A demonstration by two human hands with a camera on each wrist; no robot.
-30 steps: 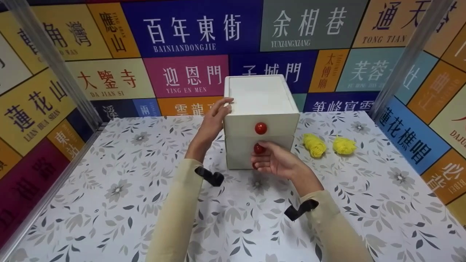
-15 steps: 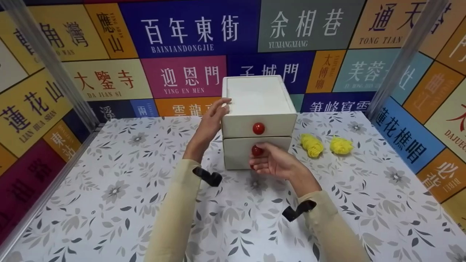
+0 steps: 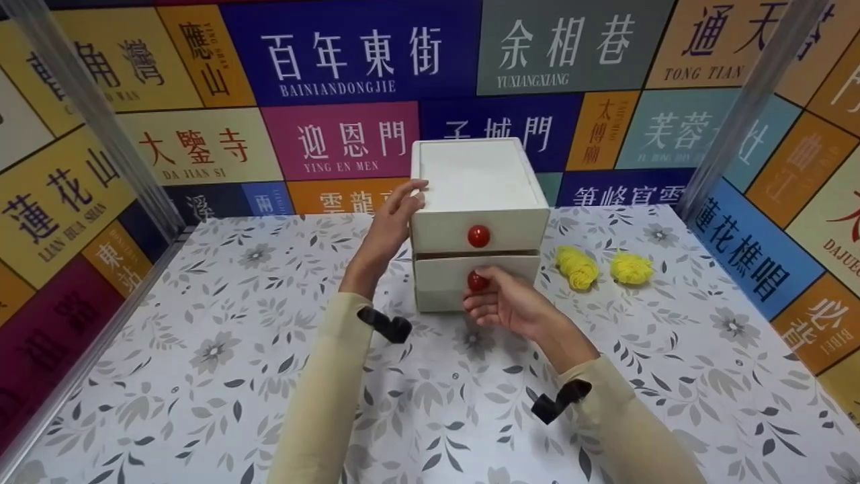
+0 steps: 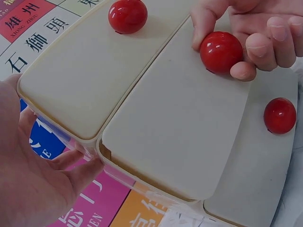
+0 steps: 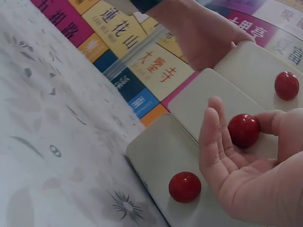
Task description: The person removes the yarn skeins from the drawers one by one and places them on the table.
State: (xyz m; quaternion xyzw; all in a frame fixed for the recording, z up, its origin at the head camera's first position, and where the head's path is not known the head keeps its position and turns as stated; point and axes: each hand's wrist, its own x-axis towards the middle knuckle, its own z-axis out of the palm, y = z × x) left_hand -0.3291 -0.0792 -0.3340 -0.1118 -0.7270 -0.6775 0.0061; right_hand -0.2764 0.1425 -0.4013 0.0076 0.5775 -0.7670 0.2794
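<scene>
A white three-drawer box (image 3: pixel 477 175) with round red knobs stands on the table. My right hand (image 3: pixel 507 302) pinches the middle drawer's red knob (image 4: pixel 221 52) between thumb and index finger, the other fingers fanned below it. That middle drawer (image 4: pixel 175 113) sits slightly out, with a dark gap along its upper edge. My left hand (image 3: pixel 391 225) rests against the box's left side, its fingertips reaching the top edge. In the left wrist view, the top knob (image 4: pixel 128 15) and bottom knob (image 4: pixel 280 116) show on their drawer fronts; in the head view my right hand hides the bottom one.
Two crumpled yellow bundles (image 3: pixel 576 267) (image 3: pixel 631 267) lie to the right of the box. The table has a white floral cover (image 3: pixel 222 403). Behind it stands a wall of coloured panels (image 3: pixel 349 54) with lettering, and clear posts (image 3: pixel 746 107) rise at the corners.
The middle drawer has slid outward toward me, and the gap above it has widened. My right hand has come back slightly with the knob. The left hand has stayed against the box.
</scene>
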